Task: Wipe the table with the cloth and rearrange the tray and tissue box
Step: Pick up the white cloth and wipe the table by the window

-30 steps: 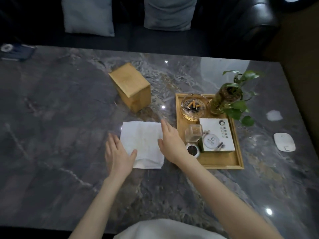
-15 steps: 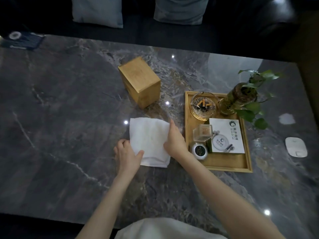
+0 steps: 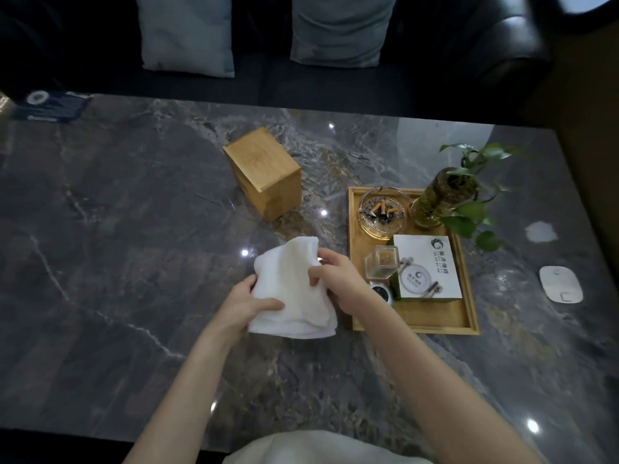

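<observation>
A white cloth (image 3: 294, 289) is bunched between both hands just above the dark marble table (image 3: 117, 246). My left hand (image 3: 248, 303) grips its near left edge, thumb on top. My right hand (image 3: 338, 279) pinches its right side. A wooden tissue box (image 3: 264, 172) stands beyond the cloth, turned at an angle. To the right lies a wooden tray (image 3: 415, 324) holding a glass ashtray (image 3: 382, 212) with butts, a potted plant (image 3: 445, 199), a white box (image 3: 425, 266), a small glass jar (image 3: 382, 262) and a small round tin (image 3: 380, 291).
A white oval device (image 3: 561, 288) lies on the table right of the tray. A dark booklet (image 3: 50, 105) sits at the far left corner. A dark sofa with two grey cushions (image 3: 187, 31) runs behind the table. My white clothing (image 3: 301, 447) shows at the near edge.
The cloth lay flat on the table under both hands; both hands have now gathered it and lifted it into a bunch. The tray and tissue box have not moved.
</observation>
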`<state>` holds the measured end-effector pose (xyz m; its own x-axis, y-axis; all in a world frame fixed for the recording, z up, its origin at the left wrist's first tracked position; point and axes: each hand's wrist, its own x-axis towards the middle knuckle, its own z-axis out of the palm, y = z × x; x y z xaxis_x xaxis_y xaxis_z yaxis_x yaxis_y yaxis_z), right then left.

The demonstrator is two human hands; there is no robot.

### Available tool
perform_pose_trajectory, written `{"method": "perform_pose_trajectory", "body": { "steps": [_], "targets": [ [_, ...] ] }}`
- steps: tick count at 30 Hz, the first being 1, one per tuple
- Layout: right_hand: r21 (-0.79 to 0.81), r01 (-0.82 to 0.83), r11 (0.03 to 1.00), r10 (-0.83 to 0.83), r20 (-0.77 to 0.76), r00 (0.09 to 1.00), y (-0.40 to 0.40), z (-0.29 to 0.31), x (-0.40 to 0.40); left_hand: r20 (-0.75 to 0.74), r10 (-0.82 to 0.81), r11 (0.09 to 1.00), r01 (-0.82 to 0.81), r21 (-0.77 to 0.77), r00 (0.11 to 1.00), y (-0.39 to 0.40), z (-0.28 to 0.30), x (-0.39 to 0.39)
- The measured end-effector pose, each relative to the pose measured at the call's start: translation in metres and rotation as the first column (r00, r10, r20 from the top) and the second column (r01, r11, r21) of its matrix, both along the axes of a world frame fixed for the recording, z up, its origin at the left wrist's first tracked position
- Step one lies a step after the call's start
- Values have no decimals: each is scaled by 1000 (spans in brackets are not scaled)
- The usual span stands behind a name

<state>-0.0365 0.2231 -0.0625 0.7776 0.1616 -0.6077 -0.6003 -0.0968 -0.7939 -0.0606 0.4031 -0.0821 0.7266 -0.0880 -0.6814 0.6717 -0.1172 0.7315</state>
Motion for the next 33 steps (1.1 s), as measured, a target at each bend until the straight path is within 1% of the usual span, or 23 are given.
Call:
{"method": "perform_pose_trajectory", "body": {
  "steps": [3, 5, 10, 13, 15, 18, 20, 22, 26, 27, 29, 30, 31, 32, 33],
  "targets": [
    [49, 51, 997, -52, 5, 999, -20, 19, -2, -10, -39, 962, 35, -272, 999, -7, 21, 0],
    [122, 104, 987, -106, 12, 994, -34, 32, -5, 29, -31, 926, 40, -375, 999, -23, 36, 0],
    [278, 270, 922, -294, 49, 954, -85, 57, -18, 144, -12, 883, 78, -462, 989, -77, 68, 3],
    [391, 328, 860, -381, 63, 923, -131, 63, -29, 170, -28, 842, 115, -527, 985, -119, 81, 0],
    [448, 369, 814, -426, 30, 904, -165, 63, -39, 176, -59, 814, 149, -561, 983, -149, 87, -4],
    [521, 487, 701, -522, -89, 848, -212, 54, -59, 141, -127, 761, 188, -622, 982, -194, 95, -11],
    [557, 579, 595, -614, -150, 775, -241, 46, -73, 114, -173, 714, 205, -670, 978, -223, 101, -15],
    [578, 638, 509, -676, -190, 712, -265, 35, -87, 86, -201, 681, 203, -703, 976, -254, 105, -18],
    [689, 642, 337, -673, -301, 676, -298, 7, -112, -5, -235, 600, 141, -788, 972, -314, 99, -24],
    [703, 640, 310, -681, -306, 666, -303, 3, -117, -31, -234, 585, 115, -803, 972, -327, 95, -24],
    [731, 636, 249, -745, -275, 608, -311, -7, -124, -91, -244, 561, 64, -825, 966, -351, 85, -25],
    [719, 654, 236, -757, -286, 588, -317, -10, -126, -124, -255, 548, 37, -836, 959, -361, 80, -25],
    [676, 701, 228, -776, -309, 550, -324, -12, -129, -155, -265, 537, 12, -843, 952, -369, 75, -25],
    [662, 712, 233, -777, -313, 545, -331, -12, -131, -177, -271, 544, -2, -839, 946, -375, 69, -25],
    [665, 701, 257, -761, -308, 571, -340, -13, -131, -185, -268, 578, 4, -816, 945, -380, 62, -24]
  ]
}}
